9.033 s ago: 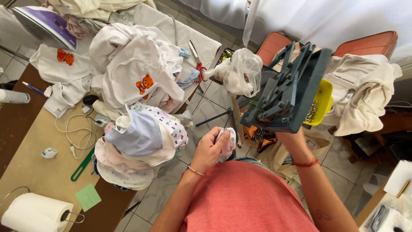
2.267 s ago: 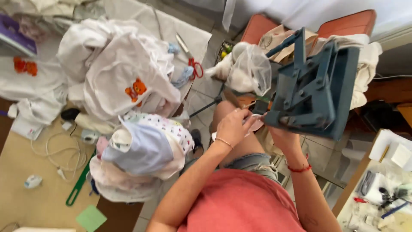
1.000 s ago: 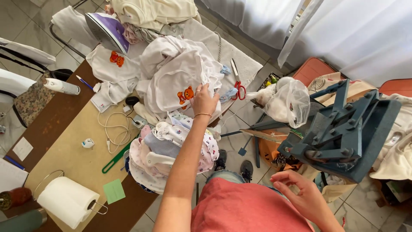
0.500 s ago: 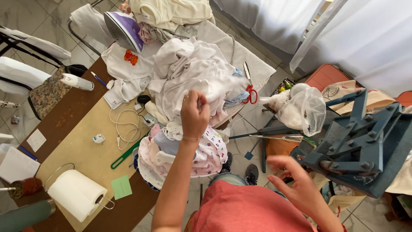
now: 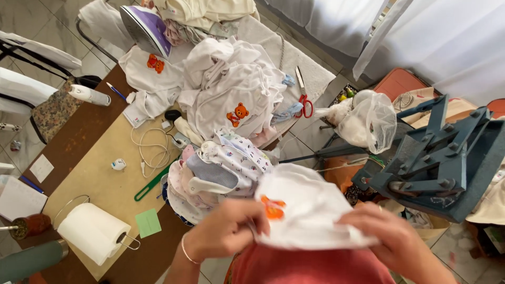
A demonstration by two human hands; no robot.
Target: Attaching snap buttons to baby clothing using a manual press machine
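The left hand (image 5: 223, 234) and right hand (image 5: 394, 239) each grasp an edge of a small white cloth garment with an orange printed motif (image 5: 310, 213), held spread between them (close below the camera), in front of the heap of patterned baby clothes (image 5: 221, 168) on the brown table (image 5: 79, 152). A grey-blue metal press (image 5: 447, 158) stands just to the right.

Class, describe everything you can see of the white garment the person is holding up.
The white garment is small and soft, apparently cotton knit, with an orange print near its left edge. It is held spread out close to the camera, slightly blurred, over the person's red top. The left hand pinches its left edge beside the print; the right hand grips its right side. Its top edge overlaps the patterned clothes pile behind.
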